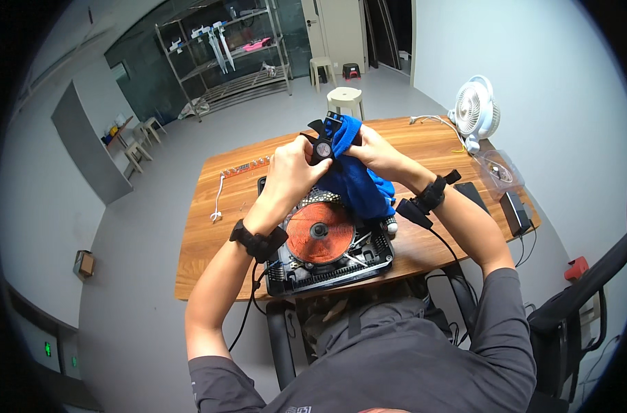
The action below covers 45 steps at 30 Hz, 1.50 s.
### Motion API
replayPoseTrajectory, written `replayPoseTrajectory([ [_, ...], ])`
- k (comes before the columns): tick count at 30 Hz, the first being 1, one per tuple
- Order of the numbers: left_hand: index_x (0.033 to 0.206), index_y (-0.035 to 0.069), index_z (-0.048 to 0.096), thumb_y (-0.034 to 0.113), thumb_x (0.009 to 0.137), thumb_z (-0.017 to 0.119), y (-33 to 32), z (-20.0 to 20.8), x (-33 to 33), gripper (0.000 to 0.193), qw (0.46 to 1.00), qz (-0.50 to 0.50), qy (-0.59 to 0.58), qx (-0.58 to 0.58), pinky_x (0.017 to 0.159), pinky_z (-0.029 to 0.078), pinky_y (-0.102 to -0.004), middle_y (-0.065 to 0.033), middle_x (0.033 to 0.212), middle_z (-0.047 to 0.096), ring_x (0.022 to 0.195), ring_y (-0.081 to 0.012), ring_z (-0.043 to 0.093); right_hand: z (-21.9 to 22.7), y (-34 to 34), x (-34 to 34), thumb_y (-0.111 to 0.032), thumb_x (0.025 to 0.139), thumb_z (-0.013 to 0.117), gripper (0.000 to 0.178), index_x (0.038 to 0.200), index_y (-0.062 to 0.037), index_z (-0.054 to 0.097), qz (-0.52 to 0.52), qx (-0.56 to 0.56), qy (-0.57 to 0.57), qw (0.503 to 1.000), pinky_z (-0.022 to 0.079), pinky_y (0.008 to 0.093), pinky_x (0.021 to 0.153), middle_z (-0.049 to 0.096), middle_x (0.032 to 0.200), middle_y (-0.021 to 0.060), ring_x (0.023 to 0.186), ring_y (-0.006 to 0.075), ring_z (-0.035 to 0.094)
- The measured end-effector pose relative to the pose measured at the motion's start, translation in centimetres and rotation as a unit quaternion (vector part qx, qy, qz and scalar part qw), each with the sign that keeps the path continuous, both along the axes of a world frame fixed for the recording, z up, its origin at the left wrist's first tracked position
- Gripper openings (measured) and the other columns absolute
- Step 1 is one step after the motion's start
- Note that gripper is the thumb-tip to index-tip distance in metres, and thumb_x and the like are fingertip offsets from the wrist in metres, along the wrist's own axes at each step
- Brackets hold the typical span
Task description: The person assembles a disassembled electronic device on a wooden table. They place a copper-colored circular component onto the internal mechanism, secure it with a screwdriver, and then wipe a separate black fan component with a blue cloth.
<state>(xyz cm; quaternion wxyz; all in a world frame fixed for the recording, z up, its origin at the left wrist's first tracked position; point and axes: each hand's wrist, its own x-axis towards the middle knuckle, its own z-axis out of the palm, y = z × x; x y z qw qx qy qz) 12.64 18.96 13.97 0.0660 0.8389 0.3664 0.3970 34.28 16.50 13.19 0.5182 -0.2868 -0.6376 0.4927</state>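
Above the far side of an opened induction cooker, I hold up a small black fan with dark blades and a round, pale-centred hub. My left hand is closed on the fan's near side, fingers pinching by the hub. With my right hand I grip a blue cloth, part of it wrapped against the fan's upper right. The cloth hangs down over the cooker's far right corner. Below it, the cooker's round copper coil lies exposed in the black housing. Some of my fingertips are hidden behind the fan and cloth.
A power strip with a white cable lies at the table's far left. On the right are a white fan, a clear plastic box and a black adapter. Cables run from both my wrist straps. A chair stands at right.
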Motion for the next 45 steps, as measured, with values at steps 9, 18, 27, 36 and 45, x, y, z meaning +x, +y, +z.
replayPoseTrajectory([
  [9, 0.106, -0.001, 0.058, 0.029, 0.076, 0.088, -1.2, 0.8, 0.3, 0.052, 1.000, 0.020, 0.010, -0.018, 0.071, 0.057, -0.0401, -0.0174, 0.081, 0.070, 0.075, -0.0318, 0.071, -1.6, 0.8, -0.5, -0.009, 0.099, 0.064, 0.030, 0.127, -0.0004, 0.063, -0.097, 0.049, -0.040, 0.993, 0.052, 0.0300, 0.095, 0.068, 0.116, 0.0059, 0.106, 0.0115, 0.061],
  [18, 0.135, 0.001, 0.051, 0.026, 0.074, 0.088, 0.1, 0.5, -0.5, 0.075, 0.999, -0.030, 0.015, 0.027, 0.089, 0.056, -0.0407, -0.0172, 0.109, 0.071, 0.098, -0.0310, 0.071, -0.8, 0.2, -0.1, -0.006, 0.092, 0.071, 0.030, 0.121, 0.0003, 0.067, -0.068, 0.027, -0.017, 0.997, 0.056, 0.0296, 0.089, 0.071, 0.109, 0.0045, 0.098, 0.0107, 0.065],
  [27, 0.132, 0.000, 0.055, 0.022, 0.073, 0.087, -0.4, 1.7, 0.1, 0.071, 0.996, -0.029, 0.002, -0.089, 0.081, 0.059, -0.0347, -0.0178, 0.101, 0.075, 0.083, -0.0244, 0.073, -1.5, 0.7, -0.3, -0.001, 0.095, 0.063, 0.028, 0.123, 0.0012, 0.064, -0.137, 0.057, 0.000, 0.989, 0.053, 0.0304, 0.094, 0.070, 0.114, 0.0068, 0.105, 0.0128, 0.063],
  [36, 0.133, -0.003, 0.055, 0.026, 0.074, 0.088, -0.9, 1.4, -0.6, 0.073, 0.993, -0.003, -0.030, -0.110, 0.096, 0.055, -0.0378, -0.0230, 0.115, 0.072, 0.108, -0.0310, 0.071, -1.1, 0.0, -1.0, -0.008, 0.101, 0.061, 0.030, 0.129, -0.0005, 0.057, -0.180, -0.013, 0.125, 0.976, 0.053, 0.0324, 0.095, 0.065, 0.119, 0.0079, 0.108, 0.0160, 0.062],
  [45, 0.133, -0.002, 0.044, 0.025, 0.089, 0.081, -1.1, 0.7, -1.1, 0.063, 0.971, -0.021, -0.048, -0.235, 0.051, 0.053, -0.0247, -0.0083, 0.089, 0.067, 0.061, -0.0095, 0.063, -0.7, -1.0, -0.1, -0.015, 0.099, 0.063, 0.023, 0.119, -0.0047, 0.057, -0.184, -0.004, 0.108, 0.977, 0.051, 0.0286, 0.079, 0.061, 0.106, 0.0038, 0.092, 0.0107, 0.056],
])
